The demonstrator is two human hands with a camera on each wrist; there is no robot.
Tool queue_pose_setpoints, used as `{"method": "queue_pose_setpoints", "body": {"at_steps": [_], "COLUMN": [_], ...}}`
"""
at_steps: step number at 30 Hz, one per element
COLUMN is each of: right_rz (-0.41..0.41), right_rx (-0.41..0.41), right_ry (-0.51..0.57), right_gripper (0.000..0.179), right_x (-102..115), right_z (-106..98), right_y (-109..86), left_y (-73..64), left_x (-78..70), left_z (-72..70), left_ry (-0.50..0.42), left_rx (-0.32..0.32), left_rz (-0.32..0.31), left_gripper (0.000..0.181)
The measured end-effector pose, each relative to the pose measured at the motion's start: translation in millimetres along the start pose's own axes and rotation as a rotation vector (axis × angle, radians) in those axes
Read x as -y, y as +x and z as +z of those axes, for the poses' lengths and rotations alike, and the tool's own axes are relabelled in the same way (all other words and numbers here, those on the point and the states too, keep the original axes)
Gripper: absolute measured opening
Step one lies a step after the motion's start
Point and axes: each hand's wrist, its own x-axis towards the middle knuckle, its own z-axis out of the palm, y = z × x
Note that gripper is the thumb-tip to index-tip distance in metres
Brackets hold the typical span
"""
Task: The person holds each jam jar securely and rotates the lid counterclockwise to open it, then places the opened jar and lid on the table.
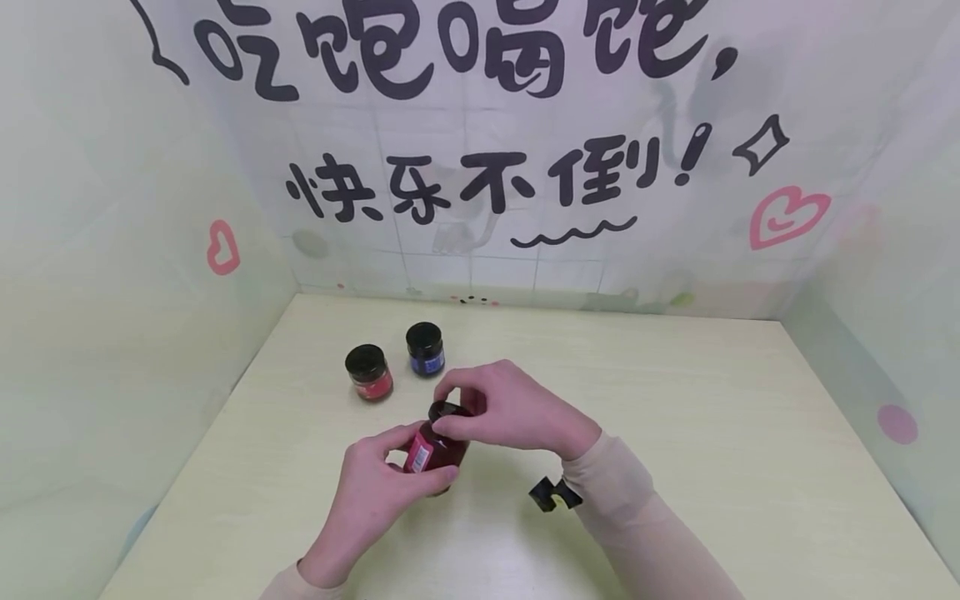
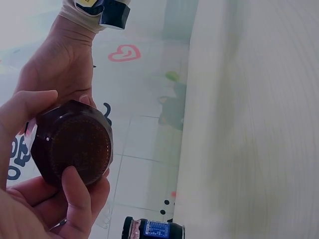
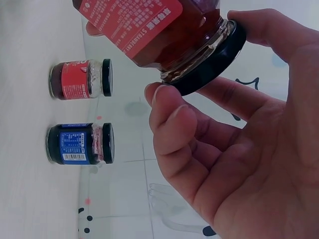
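Note:
A jar of strawberry jam [image 1: 448, 452], with a red label and a black lid [image 3: 212, 62], is held tilted above the table. My left hand [image 1: 372, 482] grips the jar's body, thumb on the near side; in the left wrist view its fingers reach round to the jar's base [image 2: 82, 144]. On the lid, the fingers and thumb of my right hand [image 1: 517, 407] pinch the rim from opposite sides. The lid sits on the jar's neck; whether it is loose I cannot tell.
Two more black-lidded jars stand upright on the table [image 1: 712, 433] beyond my hands: a red-labelled jar [image 1: 371, 375] at left and a blue-labelled jar [image 1: 426, 350] slightly farther back. Printed cloth walls [image 1: 465, 275] enclose the table's back and sides. A small black device [image 1: 553, 495] is on my right wrist.

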Motion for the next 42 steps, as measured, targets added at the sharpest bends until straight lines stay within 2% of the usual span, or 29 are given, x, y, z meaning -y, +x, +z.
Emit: {"method": "queue_pose_setpoints", "body": {"at_steps": [11, 19, 24, 29, 35, 42], "right_rz": [0.016, 0.023, 0.087, 0.159, 0.218, 0.244], "right_rx": [0.003, 0.005, -0.045, -0.099, -0.080, -0.073], "right_ry": [0.045, -0.040, -0.116, -0.177, -0.203, -0.216], "right_gripper": [0.019, 0.033, 0.042, 0.036, 0.038, 0.040], "right_x": [0, 3, 7, 11, 11, 9], "right_z": [-3, -10, -12, -11, -7, -5], "right_y": [-4.1, -6.9, -7.9, -8.3, -8.7, -9.1], "left_y": [1.4, 1.6, 1.7, 2.3, 3.2, 4.6], "left_x": [0.9, 1.0, -0.2, 0.1, 1.7, 3.9], "left_z": [1.8, 2.4, 4.1, 7.4, 10.6, 13.0], "left_ry": [-0.001, 0.000, -0.004, 0.005, 0.016, 0.033], "left_rx": [0.009, 0.012, 0.003, 0.016, 0.017, 0.010], "left_rz": [0.007, 0.021, 0.027, 0.028, 0.030, 0.041], "left_gripper": [0.046, 0.047, 0.049, 0.048, 0.048, 0.052]}}
